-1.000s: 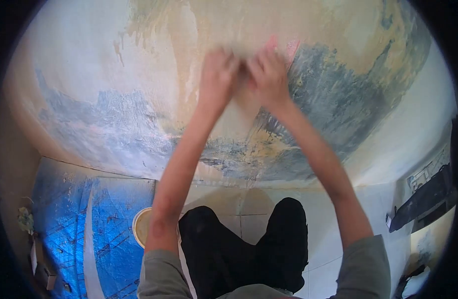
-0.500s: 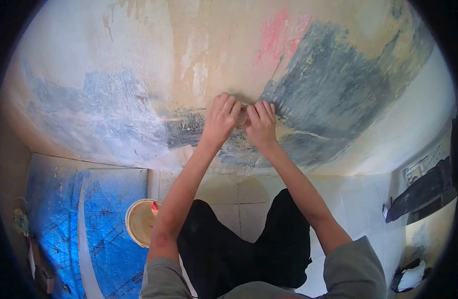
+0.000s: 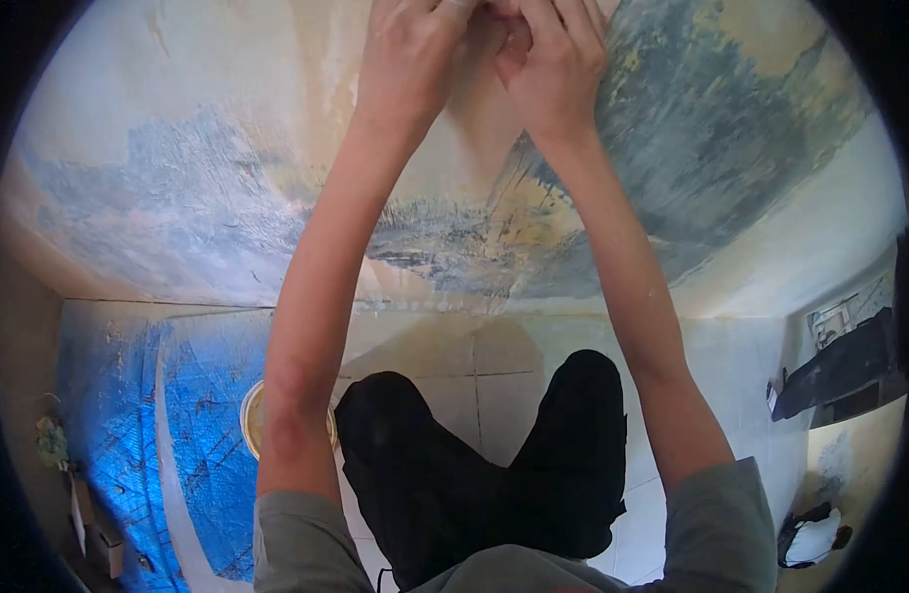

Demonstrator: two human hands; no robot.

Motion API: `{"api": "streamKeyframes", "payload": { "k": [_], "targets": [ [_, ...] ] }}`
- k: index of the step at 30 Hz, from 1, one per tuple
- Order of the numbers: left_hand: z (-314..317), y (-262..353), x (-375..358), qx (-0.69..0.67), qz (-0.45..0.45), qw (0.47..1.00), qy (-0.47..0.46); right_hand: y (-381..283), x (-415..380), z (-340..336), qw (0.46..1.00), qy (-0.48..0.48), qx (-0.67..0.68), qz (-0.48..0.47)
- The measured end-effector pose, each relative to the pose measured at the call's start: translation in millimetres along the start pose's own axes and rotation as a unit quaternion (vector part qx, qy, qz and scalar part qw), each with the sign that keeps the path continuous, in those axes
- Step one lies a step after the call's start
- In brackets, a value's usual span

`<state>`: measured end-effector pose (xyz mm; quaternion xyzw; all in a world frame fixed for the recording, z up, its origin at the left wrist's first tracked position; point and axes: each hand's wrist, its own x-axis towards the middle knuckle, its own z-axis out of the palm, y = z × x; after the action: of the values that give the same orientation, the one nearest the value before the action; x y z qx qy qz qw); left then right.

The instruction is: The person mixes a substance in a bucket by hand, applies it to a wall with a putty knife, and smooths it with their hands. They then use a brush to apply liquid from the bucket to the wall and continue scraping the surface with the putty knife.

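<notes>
A: Where are the two hands of the person?
B: Both are raised before the stained wall (image 3: 262, 74), at the upper edge of the view. The left hand (image 3: 410, 59) is close beside the right hand (image 3: 558, 74), with a narrow gap between their palms.

A: And how are the fingers of the left one?
B: They are bent forward, but the edge cuts off their tips. How far they are open, one cannot tell.

A: What about the right?
B: Its fingers (image 3: 576, 22) are curved, and the thumb is bent inward, toward the left hand. The tips also go out of the view, so it cannot be told whether this hand grips something or touches the wall.

A: What is near to them?
B: On the wall, a dark grey patch (image 3: 711, 138) spreads to the right of the right hand. Below, a bucket (image 3: 250, 420) stands partly hidden behind the left forearm, beside a blue sheet (image 3: 212, 361).
</notes>
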<state>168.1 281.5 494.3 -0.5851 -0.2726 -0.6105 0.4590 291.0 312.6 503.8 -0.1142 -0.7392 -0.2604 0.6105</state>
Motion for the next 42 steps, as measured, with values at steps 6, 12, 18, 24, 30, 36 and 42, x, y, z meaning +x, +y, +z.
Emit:
{"api": "streamKeyframes", "payload": {
  "k": [6, 12, 18, 24, 30, 36, 42],
  "targets": [
    [3.1, -8.9, -6.9, 0.006, 0.009, 1.000, 0.007, 3.4, -3.5, 14.2, 0.992, 0.117, 0.039, -0.007],
    [-7.3, 13.7, -68.1, 0.014, -0.046, 0.993, -0.104, 10.1, -65.9, 4.4, 0.999, -0.007, -0.031, -0.027],
    [-29.2, 46.1, -135.4, -0.018, -0.018, 0.971, -0.239, -6.0, -147.3, -19.5, 0.982, -0.186, -0.029, -0.032],
    [1.5, 3.3, -29.4, 0.005, -0.068, 0.991, -0.115, 18.8, -42.5, 3.8, 0.995, -0.009, -0.054, -0.081],
    [-15.9, 36.1, -129.9, 0.003, -0.037, 0.986, -0.163, -5.5, -135.2, -8.0, 0.991, -0.121, -0.048, -0.020],
    [-19.5, 13.0, -84.4, 0.032, 0.036, 0.980, -0.194, 9.6, -84.4, -12.3, 0.985, -0.099, -0.083, -0.113],
    [1.5, -3.5, -17.9, -0.005, -0.065, 0.997, -0.048, -0.1, 3.2, -6.1, 0.996, -0.014, -0.057, -0.062]
  ]
}}
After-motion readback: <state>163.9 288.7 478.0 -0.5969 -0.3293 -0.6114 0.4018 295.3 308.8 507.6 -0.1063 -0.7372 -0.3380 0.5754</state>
